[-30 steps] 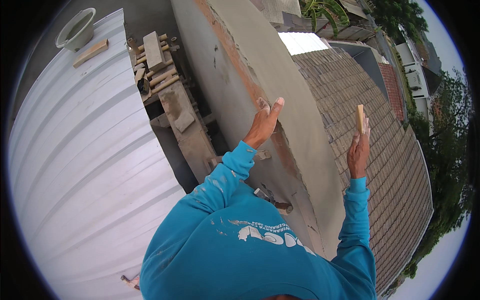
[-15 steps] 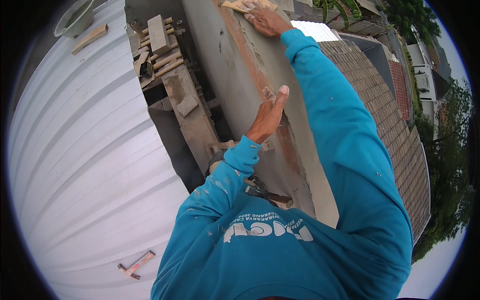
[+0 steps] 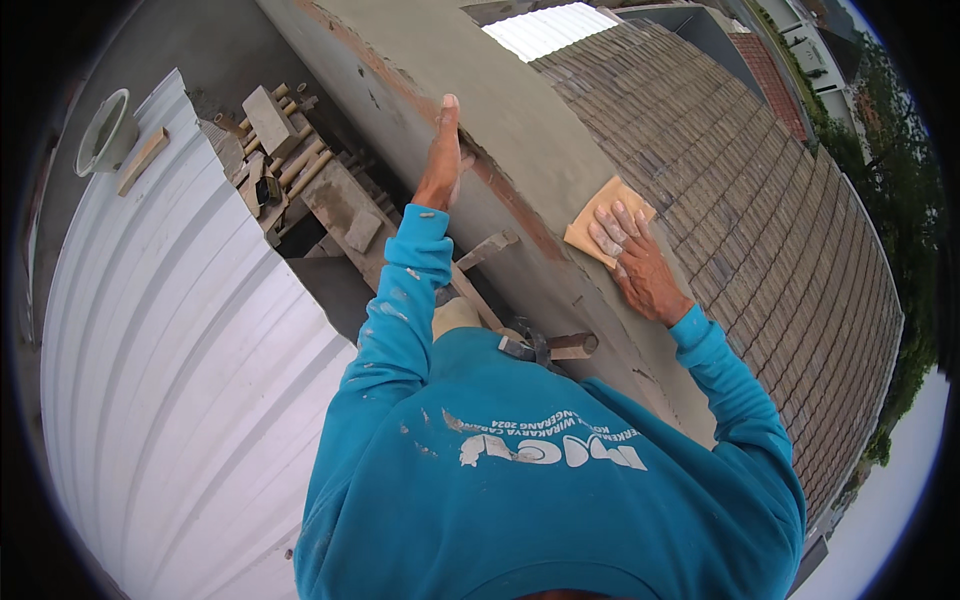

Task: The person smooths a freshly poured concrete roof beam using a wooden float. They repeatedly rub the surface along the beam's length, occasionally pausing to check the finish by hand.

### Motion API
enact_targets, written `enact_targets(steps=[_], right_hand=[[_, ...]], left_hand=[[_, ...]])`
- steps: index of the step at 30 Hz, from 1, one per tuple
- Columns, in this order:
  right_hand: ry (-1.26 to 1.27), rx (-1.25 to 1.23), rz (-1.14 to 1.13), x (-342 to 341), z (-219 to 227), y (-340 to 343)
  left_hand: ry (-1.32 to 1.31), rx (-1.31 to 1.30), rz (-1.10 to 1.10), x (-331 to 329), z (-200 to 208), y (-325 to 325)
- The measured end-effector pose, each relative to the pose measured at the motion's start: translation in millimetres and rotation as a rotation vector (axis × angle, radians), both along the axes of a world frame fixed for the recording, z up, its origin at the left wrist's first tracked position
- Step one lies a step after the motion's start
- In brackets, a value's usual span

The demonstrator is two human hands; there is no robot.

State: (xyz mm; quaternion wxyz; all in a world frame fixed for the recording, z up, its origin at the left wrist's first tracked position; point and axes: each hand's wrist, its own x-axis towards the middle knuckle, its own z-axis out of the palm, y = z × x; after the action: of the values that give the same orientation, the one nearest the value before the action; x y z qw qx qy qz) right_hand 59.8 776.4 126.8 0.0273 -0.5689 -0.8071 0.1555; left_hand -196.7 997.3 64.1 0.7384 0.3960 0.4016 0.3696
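Observation:
My right hand [image 3: 640, 260] lies over a folded tan paper-like sheet [image 3: 590, 222], pressing it with flat fingers onto the grey plastered wall top [image 3: 530, 130]. The sheet's exact kind is unclear. My left hand [image 3: 442, 160] rests against the wall's near edge. Its thumb points up, apart from the fingers, which are partly hidden behind the hand; nothing shows in its grip. Between the hands, a strip of bare reddish brick [image 3: 515, 205] runs along the edge of the plaster.
On the left spreads a white corrugated metal roof [image 3: 180, 350], carrying a tub [image 3: 108, 135] and a wooden block [image 3: 143, 162]. Planks [image 3: 345, 205] and bamboo poles [image 3: 305, 170] fill the gap beside the wall. A tiled roof [image 3: 760, 220] slopes away at right.
My right hand has drawn the tan sheet back along the wall top, nearer to me. My left hand stays by the wall edge. The view has shifted, and the hammer on the metal roof has left it.

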Motion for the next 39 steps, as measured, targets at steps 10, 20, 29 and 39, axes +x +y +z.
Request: enact_targets(steps=[10, 20, 29, 39], right_hand=[[-0.003, -0.006, -0.626, -4, 4, -352], [0.107, 0.065, -0.152, -22, -5, -66], [0.086, 0.427, 0.187, -136, -48, 346], [0.009, 0.403, 0.175, -136, -48, 290]], left_hand=[[0.033, 0.030, 0.000, -4, -13, 5], [-0.227, 0.000, 0.213, 12, -22, -30], [-0.286, -0.013, 0.179, 21, -23, -32], [-0.272, 0.014, 0.183, 15, -20, -27]])
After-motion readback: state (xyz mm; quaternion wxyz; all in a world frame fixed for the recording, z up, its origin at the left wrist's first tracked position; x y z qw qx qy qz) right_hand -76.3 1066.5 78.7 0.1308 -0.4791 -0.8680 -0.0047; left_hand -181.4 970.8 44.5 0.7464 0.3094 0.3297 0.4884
